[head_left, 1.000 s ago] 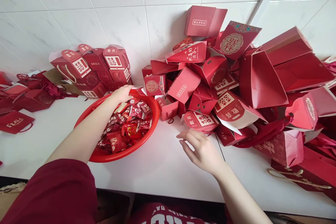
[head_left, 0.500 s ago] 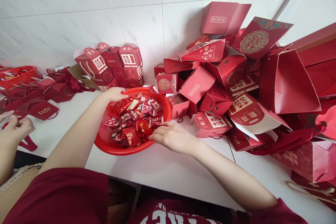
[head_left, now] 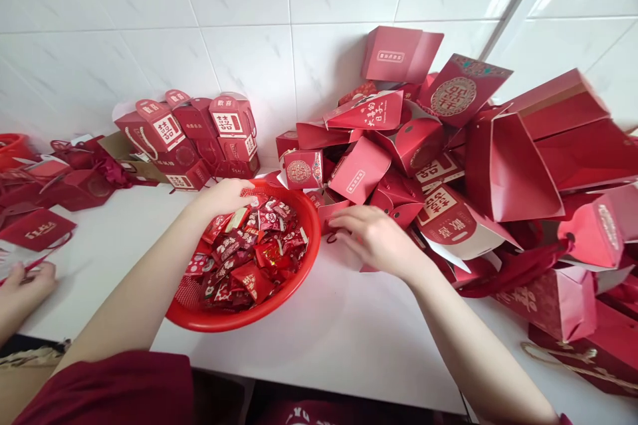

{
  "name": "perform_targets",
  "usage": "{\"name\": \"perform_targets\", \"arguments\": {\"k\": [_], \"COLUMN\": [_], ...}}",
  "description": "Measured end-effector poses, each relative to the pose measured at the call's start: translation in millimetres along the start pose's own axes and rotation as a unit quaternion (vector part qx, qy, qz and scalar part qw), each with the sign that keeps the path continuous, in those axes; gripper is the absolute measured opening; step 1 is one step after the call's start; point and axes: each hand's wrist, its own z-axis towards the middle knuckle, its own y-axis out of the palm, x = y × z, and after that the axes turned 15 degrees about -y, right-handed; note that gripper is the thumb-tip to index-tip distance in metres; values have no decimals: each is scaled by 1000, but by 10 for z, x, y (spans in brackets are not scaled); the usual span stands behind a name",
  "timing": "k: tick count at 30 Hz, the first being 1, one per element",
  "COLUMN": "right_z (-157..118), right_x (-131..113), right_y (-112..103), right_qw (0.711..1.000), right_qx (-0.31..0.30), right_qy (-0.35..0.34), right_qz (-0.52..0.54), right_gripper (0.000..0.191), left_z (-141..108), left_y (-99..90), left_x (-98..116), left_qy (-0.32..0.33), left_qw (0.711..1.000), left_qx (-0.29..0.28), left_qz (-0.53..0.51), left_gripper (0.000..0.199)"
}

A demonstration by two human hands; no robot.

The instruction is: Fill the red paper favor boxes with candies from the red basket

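A round red plastic basket (head_left: pixel 294 285) on the white table holds many small candies in red wrappers (head_left: pixel 254 279). My left hand (head_left: pixel 224 199) is at the basket's back edge, its fingers hooked over the rim. To the right of the basket, my right hand (head_left: pixel 373 236) reaches out at the front of a heap of red gift boxes. Its fingers are apart, close to a small open red box (head_left: pixel 331 206), and I see nothing held in them. The palm is hidden and the fingers are slightly blurred.
Red boxes with handles (head_left: pixel 189 133) are stacked against the tiled wall behind the basket. Open boxes (head_left: pixel 508 166) heap up on the right. At the far left, another person's hand (head_left: pixel 30 282) is beside more red boxes (head_left: pixel 40 229) and a second red basket (head_left: pixel 12 146).
My right hand has left the basket's right rim and moved right, to the boxes. My left hand stays at the basket. The view has shifted, and the other person's hand is lower.
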Motion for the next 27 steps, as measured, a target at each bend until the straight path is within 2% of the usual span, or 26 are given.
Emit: {"name": "perform_targets", "arguments": {"k": [3, 6, 8, 11, 13, 16, 18, 20, 21, 25, 27], "right_z": [-46, -62, -57, -40, -19, 56, 149, 270, 332, 505, 524], "right_x": [222, 385, 455, 562, 663, 860, 1000, 1126, 1178, 1293, 1287], "right_y": [-325, -697, -959, -1360, -1619, -1924, -2014, -1998, -1958, -1769, -1742], "right_qw": [978, 934, 900, 859, 851, 877, 899, 894, 886, 878, 876], "right_qx": [112, 213, 269, 300, 279, 183, 63, -40, -62, -6, -12], "right_qy": [111, 162, 178, 213, 244, 264, 284, 319, 333, 338, 332], "right_qz": [-136, -237, -293, -356, -373, -358, -328, -312, -316, -340, -350], "right_gripper": [21, 17, 16, 17, 20, 35, 59, 84, 92, 95, 95], "left_z": [-273, -656, -918, -1233, -1376, -1506, -1550, -1573, -1582, -1634, -1667], "left_y": [-188, -343, -381, -333, -270, -209, -211, -234, -248, -256, -196], "left_x": [295, 652, 866, 1069, 1130, 1219, 1325, 1461, 1530, 1725, 1772], "left_qy": [42, 97, 128, 148, 154, 163, 180, 201, 210, 228, 236], "left_qw": [998, 993, 988, 978, 972, 969, 967, 963, 961, 952, 945], "left_qx": [-30, -51, -75, -134, -165, -165, -157, -151, -146, -139, -150], "left_qz": [-35, -42, -50, -61, -67, -84, -92, -100, -105, -150, -169], "left_gripper": [52, 50, 53, 53, 55, 57, 56, 56, 54, 51, 52]}}
